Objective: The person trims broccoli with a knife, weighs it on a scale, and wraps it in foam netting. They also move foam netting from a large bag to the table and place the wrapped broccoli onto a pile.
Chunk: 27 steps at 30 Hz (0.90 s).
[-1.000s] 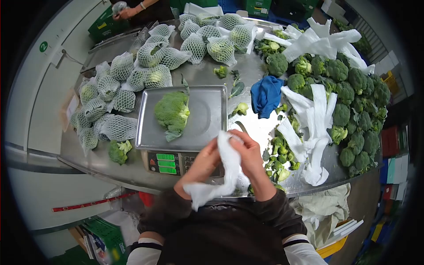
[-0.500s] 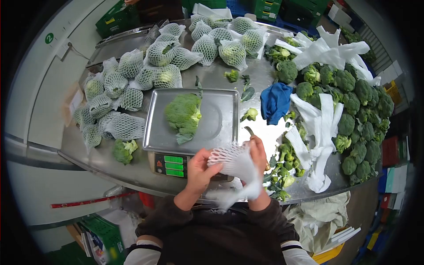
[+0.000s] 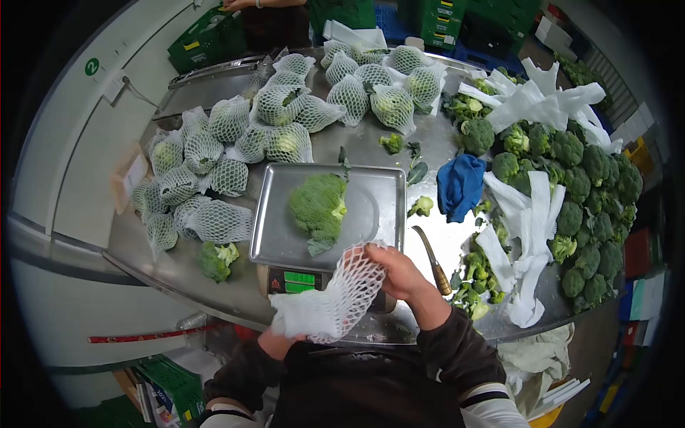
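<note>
A white foam net sleeve (image 3: 349,292) is stretched out in front of the scale, its mesh spread wide. My right hand (image 3: 401,274) pinches the sleeve's upper rim between thumb and fingers. Behind the sleeve's lower left end is my left hand (image 3: 284,340); the net covers its fingers. A bare broccoli head (image 3: 314,207) lies on the metal pan (image 3: 371,246) of the scale, just beyond the sleeve. The sleeve partly hides the scale's green display (image 3: 300,278). To the right of the scale rests a curved knife (image 3: 435,264) with a wooden handle.
Several net-wrapped broccoli heads (image 3: 228,177) cover the table's left and back. A pile of bare broccoli (image 3: 585,207) with white sleeves (image 3: 531,221) fills the right side. A blue cloth (image 3: 460,187) and trimmings (image 3: 474,274) lie nearby. Another person's arm (image 3: 275,3) shows at the back.
The knife has left my right hand and now lies on the table. The sleeve has been opened out, and my left hand has moved down and left behind it. The view has shifted slightly.
</note>
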Each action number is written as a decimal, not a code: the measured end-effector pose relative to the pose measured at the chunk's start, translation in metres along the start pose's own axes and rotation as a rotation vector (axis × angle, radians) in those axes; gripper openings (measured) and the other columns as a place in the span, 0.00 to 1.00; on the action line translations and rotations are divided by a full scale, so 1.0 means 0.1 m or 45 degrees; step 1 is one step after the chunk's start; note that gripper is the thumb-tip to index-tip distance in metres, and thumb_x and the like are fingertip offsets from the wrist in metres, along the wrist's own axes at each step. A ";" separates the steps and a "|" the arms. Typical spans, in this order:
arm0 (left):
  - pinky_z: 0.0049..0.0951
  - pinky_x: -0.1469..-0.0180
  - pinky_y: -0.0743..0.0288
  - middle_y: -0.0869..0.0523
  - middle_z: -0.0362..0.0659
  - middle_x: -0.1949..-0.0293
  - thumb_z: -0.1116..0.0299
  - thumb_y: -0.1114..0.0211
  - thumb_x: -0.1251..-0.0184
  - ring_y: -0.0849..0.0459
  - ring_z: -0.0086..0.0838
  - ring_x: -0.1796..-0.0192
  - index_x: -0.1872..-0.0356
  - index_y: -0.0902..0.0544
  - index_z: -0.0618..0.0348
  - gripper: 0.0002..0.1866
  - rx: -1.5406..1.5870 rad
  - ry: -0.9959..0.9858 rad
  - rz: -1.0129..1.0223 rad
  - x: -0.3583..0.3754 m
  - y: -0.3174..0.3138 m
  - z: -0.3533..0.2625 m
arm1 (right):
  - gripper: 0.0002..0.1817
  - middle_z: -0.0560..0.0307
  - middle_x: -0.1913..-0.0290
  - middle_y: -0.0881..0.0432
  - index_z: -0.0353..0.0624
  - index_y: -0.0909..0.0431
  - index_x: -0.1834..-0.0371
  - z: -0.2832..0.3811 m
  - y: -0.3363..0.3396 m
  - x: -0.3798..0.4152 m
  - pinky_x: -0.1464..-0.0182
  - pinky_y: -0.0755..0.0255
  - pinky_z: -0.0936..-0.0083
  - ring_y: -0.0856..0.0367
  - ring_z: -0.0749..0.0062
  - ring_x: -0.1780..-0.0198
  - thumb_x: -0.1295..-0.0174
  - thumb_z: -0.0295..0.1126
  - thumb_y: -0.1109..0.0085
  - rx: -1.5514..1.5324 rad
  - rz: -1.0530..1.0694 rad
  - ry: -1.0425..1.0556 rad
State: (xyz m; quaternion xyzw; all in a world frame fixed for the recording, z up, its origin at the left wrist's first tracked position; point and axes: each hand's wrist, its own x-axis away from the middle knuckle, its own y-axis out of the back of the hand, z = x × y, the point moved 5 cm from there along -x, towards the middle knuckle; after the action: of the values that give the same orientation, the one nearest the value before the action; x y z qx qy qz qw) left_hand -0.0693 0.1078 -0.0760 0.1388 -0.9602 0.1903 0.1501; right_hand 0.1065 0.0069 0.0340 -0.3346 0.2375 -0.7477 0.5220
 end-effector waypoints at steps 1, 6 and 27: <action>0.29 0.59 0.25 0.18 0.41 0.60 0.65 0.44 0.36 0.20 0.23 0.58 0.56 0.22 0.62 0.13 0.466 0.114 -0.036 -0.02 -0.18 -0.41 | 0.18 0.54 0.60 0.19 0.37 0.25 0.51 0.04 -0.03 -0.04 0.53 0.28 0.75 0.21 0.75 0.58 0.34 0.40 0.54 -0.099 -0.031 -0.093; 0.28 0.67 0.25 0.17 0.43 0.68 0.63 0.49 0.35 0.19 0.28 0.67 0.61 0.21 0.63 0.14 -0.039 -0.105 -0.753 -0.62 0.61 -0.92 | 0.19 0.45 0.63 0.20 0.38 0.25 0.52 0.60 0.00 -0.45 0.59 0.28 0.66 0.20 0.52 0.61 0.47 0.31 0.45 1.489 -0.578 0.823; 0.39 0.38 0.35 0.32 0.46 0.39 0.50 0.60 0.29 0.33 0.36 0.38 0.37 0.36 0.56 0.27 -0.734 -0.140 0.306 -0.34 -0.63 -0.65 | 0.21 0.57 0.71 0.18 0.36 0.22 0.55 0.55 -0.11 0.49 0.73 0.27 0.86 0.22 0.81 0.75 0.33 0.44 0.56 0.521 -0.086 -0.149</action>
State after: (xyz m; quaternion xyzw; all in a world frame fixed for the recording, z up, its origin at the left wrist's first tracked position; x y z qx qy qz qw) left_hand -0.0025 0.0855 -0.0099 -0.0139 -0.9908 -0.0811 0.1076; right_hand 0.1299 -0.0355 0.0904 -0.2721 0.0387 -0.7768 0.5665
